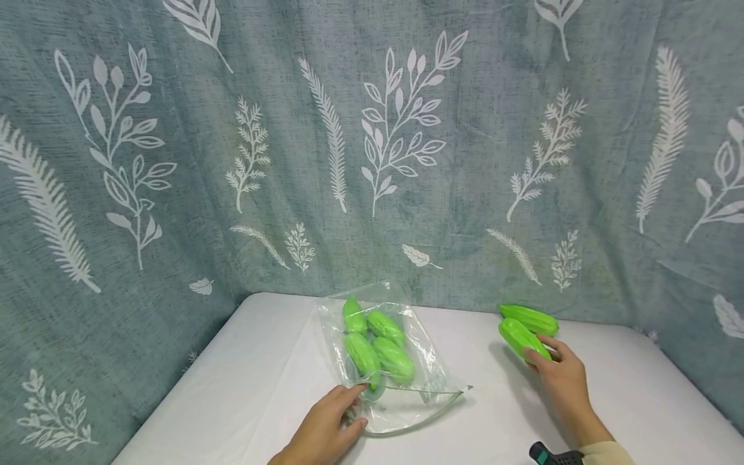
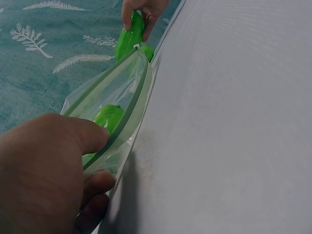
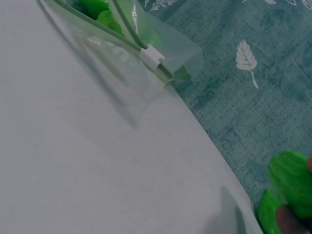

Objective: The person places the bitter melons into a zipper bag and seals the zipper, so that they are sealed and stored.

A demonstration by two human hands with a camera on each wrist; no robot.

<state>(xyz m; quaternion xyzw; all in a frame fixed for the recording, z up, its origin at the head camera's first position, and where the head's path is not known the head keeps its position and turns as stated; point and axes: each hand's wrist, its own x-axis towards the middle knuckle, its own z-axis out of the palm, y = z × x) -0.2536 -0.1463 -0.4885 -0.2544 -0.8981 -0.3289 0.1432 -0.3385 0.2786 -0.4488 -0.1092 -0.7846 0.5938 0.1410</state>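
Observation:
A clear zip bag (image 1: 427, 345) lies on its side with several ridged bright green toy gourds (image 1: 361, 354) inside. At its near end the mouth gapes, and my left hand (image 1: 328, 426) pinches the rim there, thumb over the green zip strip (image 2: 127, 114). Over to the right, my right hand (image 1: 560, 381) holds one ridged green gourd (image 1: 519, 336) between thumb and fingers, raised above the table with its shadow below. Just behind it another green gourd (image 1: 537, 319) rests at the table's back edge. A white slider (image 3: 152, 57) sits at the bag's right corner.
The table wears a white cover (image 1: 232, 387). Along its back and left side hangs a blue-green curtain (image 1: 349, 161) with white leaf prints. A dark wrist strap (image 1: 555, 456) and a pale sleeve show on the right arm.

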